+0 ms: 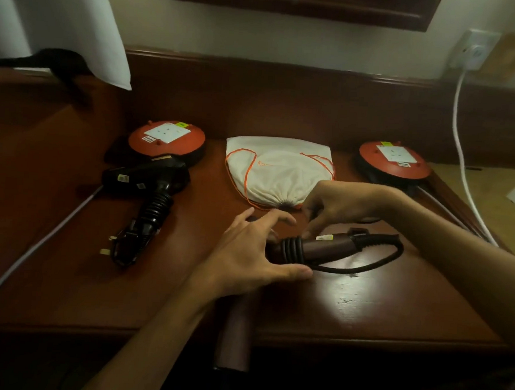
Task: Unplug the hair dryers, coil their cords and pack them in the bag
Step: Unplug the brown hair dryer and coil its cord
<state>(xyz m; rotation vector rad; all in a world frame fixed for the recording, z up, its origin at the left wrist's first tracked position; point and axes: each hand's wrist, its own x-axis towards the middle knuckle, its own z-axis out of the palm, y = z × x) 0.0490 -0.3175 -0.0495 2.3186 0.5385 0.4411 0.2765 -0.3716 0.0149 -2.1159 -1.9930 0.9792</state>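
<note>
A brown hair dryer [331,246] lies near the desk's front, its handle pointing right and its barrel [234,327] hanging over the front edge. Several turns of its black cord [292,250] are wound round the handle, and a loose loop [375,265] trails to the right. My left hand [247,254] grips the dryer where handle meets body, thumb underneath. My right hand [336,208] pinches the cord just above the wound turns. A black hair dryer [149,180] lies at the left, its cord bundled at the handle and its plug [110,245] free. The white drawstring bag [278,172] lies behind my hands.
Two orange extension reels with sockets stand at the back left [166,139] and back right [394,158]. A white cable [461,152] runs up to a wall socket [472,54]. Another white cable [39,243] crosses the desk's left side. A lampshade [65,20] hangs at top left.
</note>
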